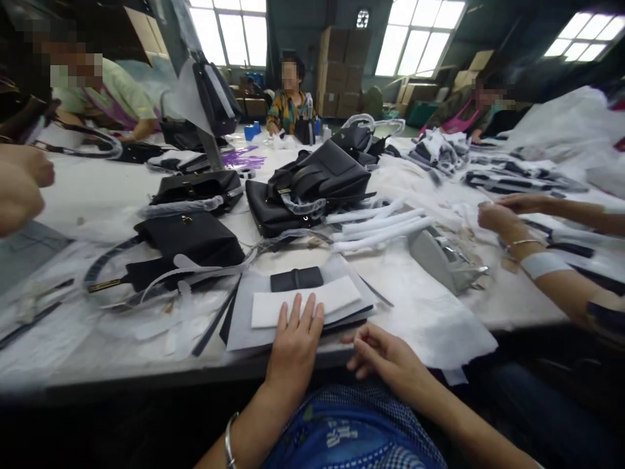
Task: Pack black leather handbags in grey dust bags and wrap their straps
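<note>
My left hand (294, 342) lies flat, its fingers spread over the lower edge of a white padded strip (336, 296). Under the strip are a pale sheet (241, 335) and dark sheets at the table's front edge. A small black folded piece (297, 279) with a band across it lies just above the strip. To the right, my right hand (374, 352) hovers by the table edge with its fingers curled loosely and nothing visible in them. Black handbags (195, 241) with wrapped handles lie beyond on the left, and more (312, 182) are piled at the centre.
White rolled tubes (381, 228) and a grey bag (444, 260) lie right of centre. Another person's hands (508, 221) work at the right; a person's arm (19, 185) reaches in at the left. A metal post (209, 150) rises from the table. More people sit across it.
</note>
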The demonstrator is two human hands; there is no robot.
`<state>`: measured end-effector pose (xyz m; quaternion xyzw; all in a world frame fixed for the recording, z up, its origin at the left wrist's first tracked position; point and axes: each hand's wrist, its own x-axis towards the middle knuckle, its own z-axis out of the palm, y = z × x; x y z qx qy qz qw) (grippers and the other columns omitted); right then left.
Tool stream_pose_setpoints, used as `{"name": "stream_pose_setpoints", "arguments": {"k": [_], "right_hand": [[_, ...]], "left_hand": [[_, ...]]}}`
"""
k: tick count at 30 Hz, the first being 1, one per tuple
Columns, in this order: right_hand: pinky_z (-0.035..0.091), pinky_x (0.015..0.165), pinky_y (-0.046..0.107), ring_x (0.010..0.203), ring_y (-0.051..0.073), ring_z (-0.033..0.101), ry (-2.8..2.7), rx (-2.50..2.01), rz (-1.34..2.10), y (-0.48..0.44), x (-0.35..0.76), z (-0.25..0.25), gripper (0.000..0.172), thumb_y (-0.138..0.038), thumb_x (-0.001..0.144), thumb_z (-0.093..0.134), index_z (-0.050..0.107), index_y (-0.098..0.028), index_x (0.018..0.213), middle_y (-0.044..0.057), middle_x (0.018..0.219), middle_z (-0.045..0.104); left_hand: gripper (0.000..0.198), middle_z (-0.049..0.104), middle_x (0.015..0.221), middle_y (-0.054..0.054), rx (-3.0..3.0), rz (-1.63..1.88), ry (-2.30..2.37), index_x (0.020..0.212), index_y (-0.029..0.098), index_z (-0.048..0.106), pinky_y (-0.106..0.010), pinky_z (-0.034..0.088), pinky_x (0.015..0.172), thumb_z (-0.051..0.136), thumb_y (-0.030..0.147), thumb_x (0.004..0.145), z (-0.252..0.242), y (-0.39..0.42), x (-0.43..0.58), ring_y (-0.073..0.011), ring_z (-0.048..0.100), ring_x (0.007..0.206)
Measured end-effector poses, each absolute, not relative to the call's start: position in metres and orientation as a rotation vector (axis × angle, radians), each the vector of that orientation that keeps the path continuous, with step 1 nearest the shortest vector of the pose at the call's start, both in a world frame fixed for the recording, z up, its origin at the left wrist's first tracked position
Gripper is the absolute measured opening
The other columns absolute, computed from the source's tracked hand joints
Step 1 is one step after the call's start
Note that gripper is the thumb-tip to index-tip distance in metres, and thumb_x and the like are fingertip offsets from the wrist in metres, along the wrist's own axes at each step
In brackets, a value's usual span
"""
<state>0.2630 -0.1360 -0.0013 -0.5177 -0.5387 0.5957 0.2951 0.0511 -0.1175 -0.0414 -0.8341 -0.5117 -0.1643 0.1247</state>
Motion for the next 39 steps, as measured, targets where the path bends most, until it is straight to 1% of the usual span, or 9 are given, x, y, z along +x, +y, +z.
{"name": "stream_pose_setpoints", "arguments": {"k": [3, 7, 14, 21, 24, 28, 31, 36, 39], "right_hand": [[0.056, 0.095, 0.039, 0.116, 0.025, 0.064, -0.976, -1.187, 1.808, -0.149, 0.249, -0.015, 0.032, -0.047, 0.085, 0.072, 0.057, -0.019, 0.088, 0.009, 0.125, 0.064], [0.040, 0.114, 0.043, 0.129, 0.027, 0.055, -0.648, -0.937, 1.933, -0.155, 0.239, -0.015, 0.022, -0.033, 0.084, 0.075, 0.061, -0.017, 0.092, 0.010, 0.123, 0.064], [0.038, 0.114, 0.043, 0.115, 0.023, 0.062, -0.325, -0.867, 1.878, -0.155, 0.221, -0.022, 0.025, -0.023, 0.072, 0.079, 0.060, -0.020, 0.088, 0.004, 0.100, 0.065], [0.042, 0.109, 0.038, 0.099, 0.018, 0.062, -0.267, -0.856, 1.637, -0.154, 0.185, -0.012, 0.017, -0.019, 0.067, 0.072, 0.058, -0.020, 0.078, 0.000, 0.088, 0.061], [0.044, 0.106, 0.038, 0.101, 0.018, 0.063, -0.233, -0.859, 1.621, -0.150, 0.185, -0.011, 0.022, -0.018, 0.067, 0.071, 0.062, -0.020, 0.088, 0.001, 0.094, 0.066], [0.046, 0.104, 0.039, 0.103, 0.019, 0.066, -0.268, -0.834, 1.641, -0.147, 0.185, -0.012, 0.046, -0.017, 0.070, 0.068, 0.060, -0.020, 0.115, 0.002, 0.102, 0.070], [0.047, 0.103, 0.038, 0.108, 0.020, 0.065, -0.317, -0.828, 1.629, -0.149, 0.184, -0.010, 0.048, -0.017, 0.072, 0.066, 0.059, -0.019, 0.119, 0.003, 0.104, 0.071], [0.050, 0.099, 0.040, 0.106, 0.023, 0.067, -0.933, -1.005, 1.613, -0.148, 0.211, -0.001, 0.035, -0.025, 0.081, 0.064, 0.064, -0.019, 0.115, 0.006, 0.108, 0.073], [0.047, 0.102, 0.046, 0.108, 0.027, 0.066, -1.683, -1.248, 1.141, -0.138, 0.244, -0.001, 0.024, -0.030, 0.089, 0.060, 0.071, -0.022, 0.110, 0.008, 0.111, 0.074]], "left_hand": [[0.056, 0.046, 0.151, -0.014, -2.450, -0.431, -1.430, 0.139, 0.011, 0.053, -0.055, 0.042, 0.110, 0.041, -0.002, 0.085, -0.041, -0.117, 0.050, -0.0363, 0.041, 0.140], [0.060, 0.047, 0.151, -0.013, -2.481, -0.397, -1.394, 0.143, 0.010, 0.048, -0.054, 0.041, 0.111, 0.041, -0.002, 0.085, -0.043, -0.116, 0.043, -0.0357, 0.040, 0.141], [0.067, 0.041, 0.155, -0.008, -2.507, -0.382, -1.376, 0.151, 0.022, 0.037, -0.050, 0.041, 0.112, 0.047, 0.001, 0.088, -0.042, -0.116, 0.039, -0.0325, 0.038, 0.142], [0.067, 0.043, 0.154, -0.009, -2.449, -0.603, -1.316, 0.156, 0.025, 0.023, -0.048, 0.041, 0.112, 0.045, 0.007, 0.095, -0.036, -0.112, 0.024, -0.0306, 0.039, 0.142], [0.070, 0.041, 0.155, -0.011, -2.407, -0.673, -1.338, 0.157, 0.027, 0.018, -0.051, 0.041, 0.111, 0.045, 0.009, 0.095, -0.033, -0.113, 0.023, -0.0321, 0.038, 0.143], [0.076, 0.034, 0.158, -0.015, -2.428, -0.672, -1.365, 0.158, 0.023, 0.017, -0.056, 0.039, 0.111, 0.056, 0.025, 0.093, -0.031, -0.118, 0.028, -0.0374, 0.034, 0.144], [0.079, 0.036, 0.157, -0.017, -2.387, -0.671, -1.350, 0.158, 0.021, 0.016, -0.055, 0.041, 0.109, 0.059, 0.029, 0.092, -0.033, -0.118, 0.027, -0.0383, 0.037, 0.142], [0.074, 0.043, 0.154, -0.014, -2.325, -0.703, -1.310, 0.158, 0.024, 0.016, -0.047, 0.047, 0.105, 0.056, 0.025, 0.096, -0.037, -0.110, 0.016, -0.0335, 0.046, 0.137], [0.071, 0.043, 0.154, -0.010, -2.336, -0.715, -1.331, 0.158, 0.026, 0.017, -0.043, 0.048, 0.105, 0.053, 0.020, 0.096, -0.034, -0.107, 0.013, -0.0303, 0.047, 0.137]]}}
